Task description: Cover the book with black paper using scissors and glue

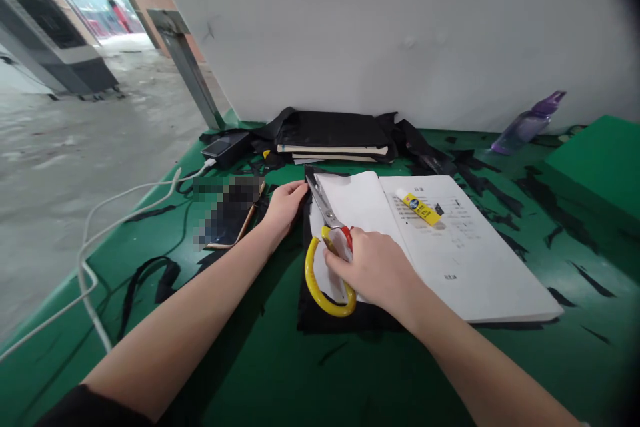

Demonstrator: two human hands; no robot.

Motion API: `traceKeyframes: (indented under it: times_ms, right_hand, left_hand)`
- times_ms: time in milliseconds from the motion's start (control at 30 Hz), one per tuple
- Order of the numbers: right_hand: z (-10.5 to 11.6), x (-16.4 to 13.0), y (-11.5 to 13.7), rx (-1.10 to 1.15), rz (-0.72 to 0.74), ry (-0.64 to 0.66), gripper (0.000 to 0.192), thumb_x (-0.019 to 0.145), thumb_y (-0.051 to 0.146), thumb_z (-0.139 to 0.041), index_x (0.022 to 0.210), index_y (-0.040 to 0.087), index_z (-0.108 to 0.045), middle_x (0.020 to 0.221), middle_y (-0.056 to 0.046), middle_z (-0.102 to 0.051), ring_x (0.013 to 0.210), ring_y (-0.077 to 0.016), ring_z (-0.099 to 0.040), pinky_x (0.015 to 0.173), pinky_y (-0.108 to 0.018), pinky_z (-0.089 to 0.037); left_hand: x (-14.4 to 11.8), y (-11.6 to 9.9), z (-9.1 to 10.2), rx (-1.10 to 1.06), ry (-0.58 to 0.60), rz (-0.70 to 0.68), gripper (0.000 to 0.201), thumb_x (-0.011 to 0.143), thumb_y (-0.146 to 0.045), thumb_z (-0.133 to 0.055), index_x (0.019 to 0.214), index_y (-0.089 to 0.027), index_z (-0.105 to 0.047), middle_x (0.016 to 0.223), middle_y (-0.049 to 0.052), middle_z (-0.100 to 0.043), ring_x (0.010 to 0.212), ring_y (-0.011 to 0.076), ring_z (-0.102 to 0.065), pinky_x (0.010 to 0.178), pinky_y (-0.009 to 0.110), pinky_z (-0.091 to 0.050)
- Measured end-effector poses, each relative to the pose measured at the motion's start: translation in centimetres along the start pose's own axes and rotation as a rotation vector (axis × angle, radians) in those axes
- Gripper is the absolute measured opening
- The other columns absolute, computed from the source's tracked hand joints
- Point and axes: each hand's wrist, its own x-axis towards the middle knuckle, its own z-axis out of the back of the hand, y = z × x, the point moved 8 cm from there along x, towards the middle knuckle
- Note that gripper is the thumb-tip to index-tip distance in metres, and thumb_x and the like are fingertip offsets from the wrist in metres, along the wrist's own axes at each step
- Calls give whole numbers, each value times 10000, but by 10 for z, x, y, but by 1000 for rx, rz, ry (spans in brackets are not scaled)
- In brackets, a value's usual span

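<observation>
An open book (480,273) with printed text on its right page lies on a black sheet (345,318) that sticks out past its left and bottom edges. My right hand (375,267) grips scissors (330,310) with yellow and red handles. Their blades point away from me, over the sheet's upper left corner. At that corner my left hand (287,205) pinches the sheet's edge, close to the blade tips. Part of the left page is hidden by my right hand and the scissors. A yellow glue tube (421,208) rests on the right page.
Left of my left hand is a phone (230,213). White cables (87,267) run over the green table (240,373). Black-wrapped books (335,130) are stacked at the back, with black scraps (493,180) around. A purple bottle (525,123) leans by the wall.
</observation>
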Motion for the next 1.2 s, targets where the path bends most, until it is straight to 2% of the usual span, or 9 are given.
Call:
traceKeyframes:
  times_ms: [500,733,900,1200]
  right_hand:
    - [-6,0,-3,56,21,11,443,847,582,-384,811,191,-589,725,-70,-654,620,-201,-609,510,-301,-381]
    - [-5,0,-3,43,14,18,433,858,563,-384,844,184,-592,743,-80,-663,648,-214,-621,521,-302,-381]
    - [-6,0,-3,35,15,20,417,858,545,-386,849,183,-593,740,-83,-659,660,-219,-623,527,-301,-386]
    - [-8,0,-3,60,24,15,434,856,547,-380,840,169,-594,709,-79,-646,604,-189,-600,493,-284,-373]
  left_hand:
    - [2,4,1,27,6,2,320,654,-367,-744,897,-160,-726,743,34,-717,701,181,-652,679,266,-510]
    - [1,5,1,23,8,20,291,659,-349,-740,882,-164,-717,663,9,-681,578,142,-604,576,238,-487]
    - [2,5,-3,27,59,35,270,669,-326,-739,893,-178,-712,570,-22,-606,467,101,-521,484,211,-437]
    - [3,6,-5,40,97,36,266,687,-313,-723,921,-188,-708,549,-33,-580,460,101,-515,503,222,-445]
